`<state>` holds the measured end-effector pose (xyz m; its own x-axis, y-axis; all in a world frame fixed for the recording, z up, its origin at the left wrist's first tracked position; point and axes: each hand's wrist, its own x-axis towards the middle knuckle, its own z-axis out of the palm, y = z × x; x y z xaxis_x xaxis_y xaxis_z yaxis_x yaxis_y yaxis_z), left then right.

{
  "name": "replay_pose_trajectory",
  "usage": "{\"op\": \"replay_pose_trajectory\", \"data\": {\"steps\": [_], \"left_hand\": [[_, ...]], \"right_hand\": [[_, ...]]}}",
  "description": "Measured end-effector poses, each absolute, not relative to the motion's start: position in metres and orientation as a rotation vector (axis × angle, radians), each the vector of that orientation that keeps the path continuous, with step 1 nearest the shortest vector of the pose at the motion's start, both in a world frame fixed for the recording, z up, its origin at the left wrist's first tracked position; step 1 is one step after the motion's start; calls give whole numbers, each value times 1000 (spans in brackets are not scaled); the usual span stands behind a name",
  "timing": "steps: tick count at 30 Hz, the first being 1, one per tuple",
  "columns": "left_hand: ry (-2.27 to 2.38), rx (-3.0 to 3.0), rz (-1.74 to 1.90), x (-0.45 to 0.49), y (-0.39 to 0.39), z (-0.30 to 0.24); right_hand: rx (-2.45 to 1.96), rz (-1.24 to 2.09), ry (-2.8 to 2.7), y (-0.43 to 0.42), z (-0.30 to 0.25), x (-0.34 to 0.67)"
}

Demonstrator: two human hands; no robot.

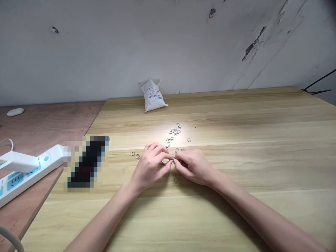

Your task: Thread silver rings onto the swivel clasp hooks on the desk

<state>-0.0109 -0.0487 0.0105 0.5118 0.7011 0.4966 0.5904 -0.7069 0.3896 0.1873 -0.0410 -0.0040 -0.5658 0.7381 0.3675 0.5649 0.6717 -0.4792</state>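
My left hand [152,161] is closed in a pinch, with a silver metal clasp [163,162] between its thumb and index finger. Facing it, my right hand [193,166] pinches at the same spot. A tiny bit of metal [173,158] shows where the fingertips of both hands meet; its shape is mostly hidden. Just below the hands lies a single metal ring [176,180]. More rings [133,153] lie left of my left hand, and a lone ring [189,140] rests beyond my right hand. Several silver clasps [175,132] are scattered behind the hands.
A white plastic packet [154,96] with a printed label stands at the table's back, near the wall. On the left are a blurred-out dark object [88,161] and a white power strip [31,171] with a plug. A white oval case [15,112] lies far left.
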Motion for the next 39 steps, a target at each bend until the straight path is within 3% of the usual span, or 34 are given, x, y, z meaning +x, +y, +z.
{"op": "replay_pose_trajectory", "data": {"steps": [11, 39], "left_hand": [[1148, 2459, 873, -11, -51, 12], [1164, 2276, 919, -7, -52, 12]], "right_hand": [[-1005, 274, -2266, -43, -9, 184], [-1117, 492, -2146, -45, -9, 181]]}}
